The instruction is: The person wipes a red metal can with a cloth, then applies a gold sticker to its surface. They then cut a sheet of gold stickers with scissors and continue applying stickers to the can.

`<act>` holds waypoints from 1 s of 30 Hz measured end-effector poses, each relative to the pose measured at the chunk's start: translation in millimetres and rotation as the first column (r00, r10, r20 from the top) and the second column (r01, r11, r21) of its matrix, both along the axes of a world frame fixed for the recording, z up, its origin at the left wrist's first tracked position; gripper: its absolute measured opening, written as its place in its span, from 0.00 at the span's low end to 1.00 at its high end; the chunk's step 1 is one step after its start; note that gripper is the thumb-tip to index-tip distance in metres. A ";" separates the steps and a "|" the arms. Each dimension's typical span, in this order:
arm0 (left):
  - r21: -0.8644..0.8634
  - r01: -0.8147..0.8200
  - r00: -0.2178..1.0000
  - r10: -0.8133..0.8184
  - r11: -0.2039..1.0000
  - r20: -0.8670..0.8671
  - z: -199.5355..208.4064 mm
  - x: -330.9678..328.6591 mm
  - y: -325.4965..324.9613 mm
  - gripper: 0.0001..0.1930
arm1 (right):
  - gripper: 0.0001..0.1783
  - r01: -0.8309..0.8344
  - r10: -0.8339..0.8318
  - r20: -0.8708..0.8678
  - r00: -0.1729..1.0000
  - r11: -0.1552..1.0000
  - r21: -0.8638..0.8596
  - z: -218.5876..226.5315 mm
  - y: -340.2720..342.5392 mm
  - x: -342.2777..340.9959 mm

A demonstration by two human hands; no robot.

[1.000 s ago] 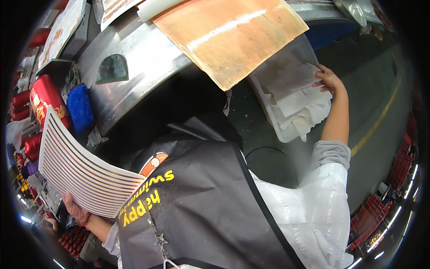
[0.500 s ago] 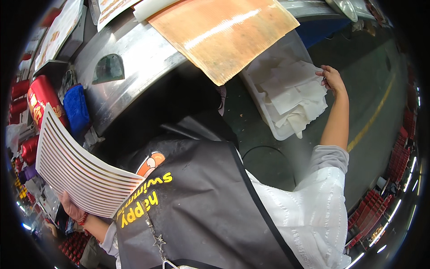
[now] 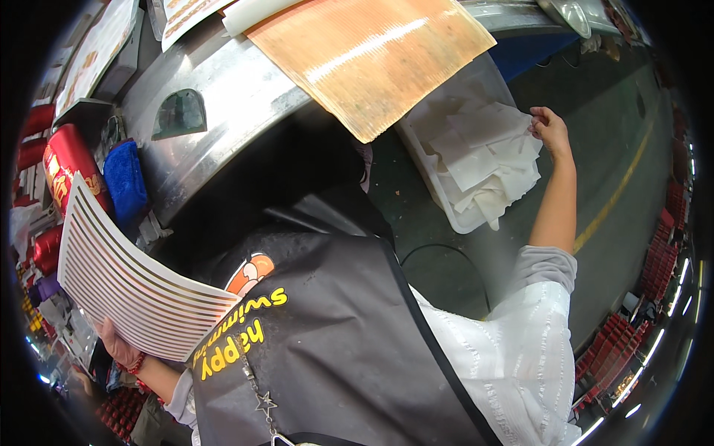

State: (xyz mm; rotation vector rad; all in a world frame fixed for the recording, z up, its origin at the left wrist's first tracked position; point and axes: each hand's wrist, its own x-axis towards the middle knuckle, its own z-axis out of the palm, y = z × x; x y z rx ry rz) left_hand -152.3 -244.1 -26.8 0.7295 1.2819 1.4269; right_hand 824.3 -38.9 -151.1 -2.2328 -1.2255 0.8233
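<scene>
My left hand (image 3: 119, 346) grips the lower left edge of a white sheet with dark and shiny stripes (image 3: 141, 286). The sheet bows, and its right corner rests against my dark apron (image 3: 349, 327). Out to the right, my right hand (image 3: 550, 132) is over the side of a white plastic bin (image 3: 446, 195). Its fingers are curled together at the edge of a thin white paper sheet (image 3: 513, 123), which lies on a loose heap of similar sheets (image 3: 476, 160). The fingertips partly hide that edge.
A metal worktable (image 3: 245, 89) curves across the top, with an orange ribbed sheet (image 3: 372, 56) overhanging its edge. A red cylinder (image 3: 71, 160) and a blue cloth (image 3: 125, 182) are at the left. A black cable (image 3: 461, 253) lies on the green floor (image 3: 610, 156).
The fingers of my right hand have drawn in slightly at the paper's edge. My left hand and the striped sheet stay nearly still.
</scene>
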 end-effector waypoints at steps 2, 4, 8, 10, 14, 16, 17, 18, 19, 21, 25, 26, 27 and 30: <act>0.029 0.004 1.000 -0.004 1.000 0.008 -1.8 8.7 3.5 0.25 | 0.23 0.004 -0.004 -0.012 1.000 1.000 0.022 1.1 -1.7 -0.9; 0.043 0.013 1.000 -0.013 0.999 0.010 1.1 19.4 9.4 0.23 | 0.27 -0.038 0.036 0.024 0.999 0.998 0.057 1.0 -1.9 -3.2; 0.032 0.041 0.999 -0.042 0.999 0.028 2.7 12.4 5.3 0.28 | 0.33 -0.084 0.084 0.005 0.996 0.996 -0.035 32.9 1.3 -37.0; 0.031 0.044 0.998 -0.045 0.999 0.040 0.2 5.6 3.5 0.32 | 0.37 -0.101 0.093 -0.049 0.994 0.978 -0.182 50.5 6.4 -45.4; 0.012 0.026 0.999 -0.027 1.000 0.042 -6.4 -14.7 -5.2 0.32 | 0.39 0.045 -0.100 -0.451 0.887 0.990 -0.132 32.4 -0.6 -54.6; 0.008 0.025 0.999 -0.025 1.000 0.043 -8.6 -16.9 -3.8 0.32 | 0.36 0.073 -0.143 -0.228 0.963 0.953 -0.293 4.9 -10.1 -50.1; 0.012 0.022 0.999 -0.022 1.000 0.040 -6.0 -9.4 -0.3 0.32 | 0.34 0.096 -0.147 -0.114 0.983 0.924 -0.369 -4.5 -10.5 -46.5; 0.011 0.019 0.999 -0.019 1.000 0.036 -3.5 -5.4 -1.2 0.32 | 0.34 0.070 -0.126 -0.141 0.982 0.934 -0.350 -3.4 -9.9 -47.3; 0.014 -0.007 1.000 0.007 1.000 0.031 -4.4 -9.5 -4.8 0.32 | 0.34 0.045 -0.105 -0.167 0.980 0.943 -0.330 0.3 -7.9 -45.8; 0.031 -0.022 1.000 0.022 0.999 0.022 -2.8 4.4 4.0 0.23 | 0.32 0.012 -0.085 -0.236 0.968 0.955 -0.296 9.6 -7.0 -34.0; 0.044 -0.050 0.999 0.049 0.998 0.013 -5.1 2.9 1.1 0.22 | 0.31 -0.016 -0.019 -0.642 0.766 0.999 -0.049 33.4 0.2 -39.2; 0.030 -0.023 1.000 0.023 0.999 0.019 -7.6 2.2 4.0 0.25 | 0.28 0.106 -0.163 -0.321 0.933 0.977 -0.187 13.7 -0.5 -31.0; 0.020 -0.011 1.000 0.011 1.000 0.018 -7.0 3.0 1.8 0.28 | 0.27 0.062 -0.100 -0.124 0.987 0.958 -0.279 -3.6 -2.5 -22.6; 0.009 -0.030 0.999 0.030 1.000 0.018 -0.1 21.0 -3.7 0.31 | 0.26 0.053 -0.092 -0.587 0.805 0.995 -0.084 14.7 0.0 -57.2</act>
